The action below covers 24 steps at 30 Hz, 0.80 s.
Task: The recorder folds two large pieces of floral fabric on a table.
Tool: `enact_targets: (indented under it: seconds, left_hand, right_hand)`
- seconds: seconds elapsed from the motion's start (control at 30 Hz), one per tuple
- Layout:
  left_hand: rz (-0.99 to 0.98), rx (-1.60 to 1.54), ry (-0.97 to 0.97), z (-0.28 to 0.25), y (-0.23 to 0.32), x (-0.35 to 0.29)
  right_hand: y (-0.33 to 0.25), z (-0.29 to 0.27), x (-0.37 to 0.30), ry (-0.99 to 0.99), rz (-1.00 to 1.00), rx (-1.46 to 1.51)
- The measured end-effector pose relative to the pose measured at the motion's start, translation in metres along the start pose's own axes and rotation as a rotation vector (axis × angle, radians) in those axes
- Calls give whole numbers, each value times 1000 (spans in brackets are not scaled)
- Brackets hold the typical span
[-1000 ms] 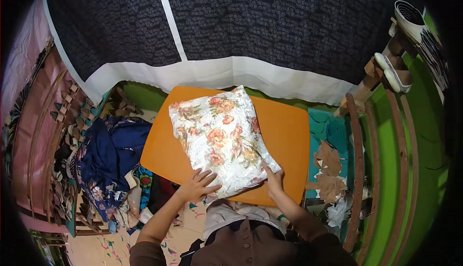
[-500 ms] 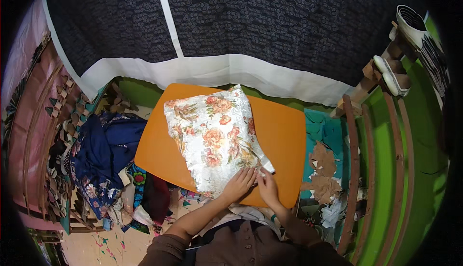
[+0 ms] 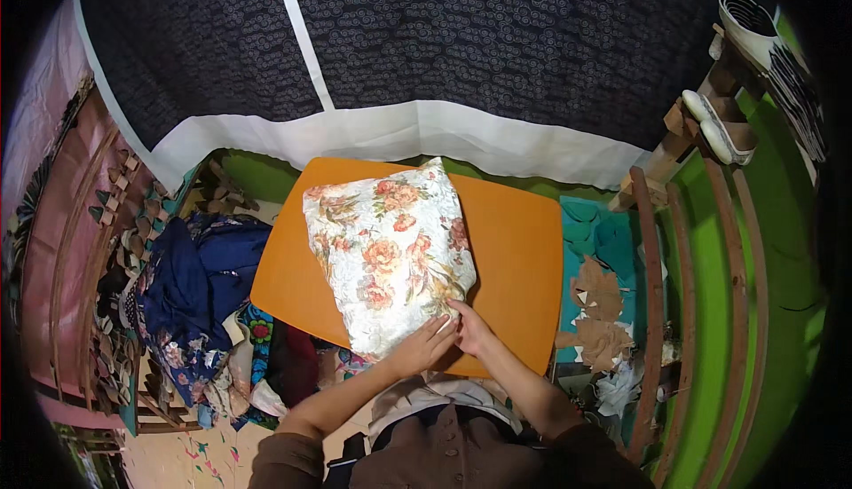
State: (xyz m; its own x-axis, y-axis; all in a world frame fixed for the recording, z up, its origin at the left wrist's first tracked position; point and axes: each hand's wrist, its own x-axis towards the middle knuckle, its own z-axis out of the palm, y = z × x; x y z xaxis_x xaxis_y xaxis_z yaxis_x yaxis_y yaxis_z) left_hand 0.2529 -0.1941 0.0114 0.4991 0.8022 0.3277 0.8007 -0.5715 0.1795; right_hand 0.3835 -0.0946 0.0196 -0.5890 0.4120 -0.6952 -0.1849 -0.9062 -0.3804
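A white fabric piece (image 3: 382, 249) with orange and red flowers lies over the middle of an orange table (image 3: 519, 249). Its bottom edge reaches the table's near side. My left hand (image 3: 424, 345) rests on the lower right part of the fabric, fingers stretched out flat. Right beside it, my right hand (image 3: 472, 331) pinches the fabric's right edge near the lower corner between thumb and fingers. The fingertips of both hands are close together, and the underside of the fabric is hidden.
Blue cloth (image 3: 195, 267) is heaped left of the table beside racks of small brown pieces (image 3: 111, 311). To the right lie teal pieces (image 3: 599, 232), brown scraps (image 3: 599, 311) and wooden rails (image 3: 648, 311). A dark curtain (image 3: 497, 45) hangs behind. Scraps (image 3: 204, 458) litter the floor.
The light strip that stuck out at the fabric's lower right corner no longer shows. My right hand has moved left and slightly up, and my left hand has shifted slightly left.
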Motion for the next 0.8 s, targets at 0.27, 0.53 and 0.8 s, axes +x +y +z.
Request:
enact_targets:
  seconds: [0.27, 0.53, 0.8]
  left_hand:
    - [141, -155, -189, -10, 12, -33]
    - [-20, 334, -233, 0, 40, -5]
    - [22, 167, -101, 3, 18, -8]
  right_hand:
    - [9, -38, 2, 125, 117, -1149]
    - [1, -39, -17, 477, -544, -1485]
    - [-1, -10, 36, 26, 120, -233]
